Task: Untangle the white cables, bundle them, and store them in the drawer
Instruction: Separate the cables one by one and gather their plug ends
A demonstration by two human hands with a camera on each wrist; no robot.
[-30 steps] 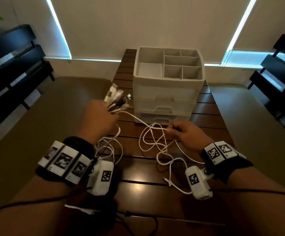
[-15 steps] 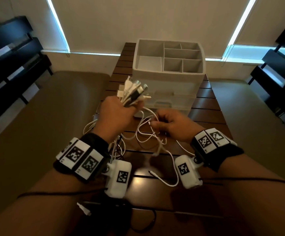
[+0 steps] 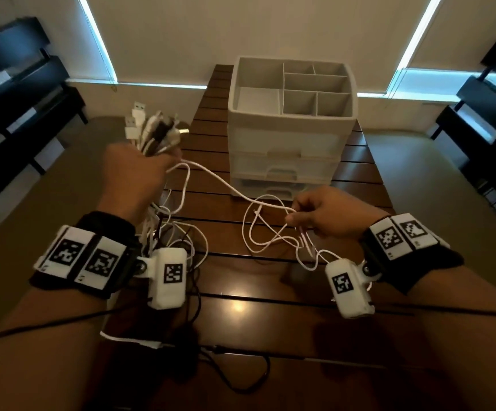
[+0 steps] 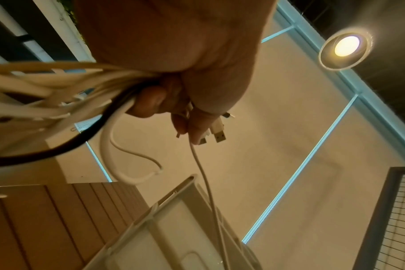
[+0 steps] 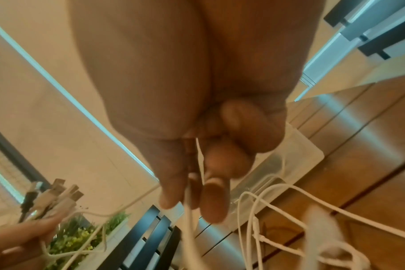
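Gripping white cables [image 3: 211,179], drawers [image 3: 282,173] seemingly shut

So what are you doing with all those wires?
A person is sorting out tangled white cables. The left hand grips a bunch of them with the plug ends sticking up. The right hand pinches one looped strand stretched between both hands. More loops hang down onto the wooden table. The drawer unit behind is shut, so nothing is stored yet.
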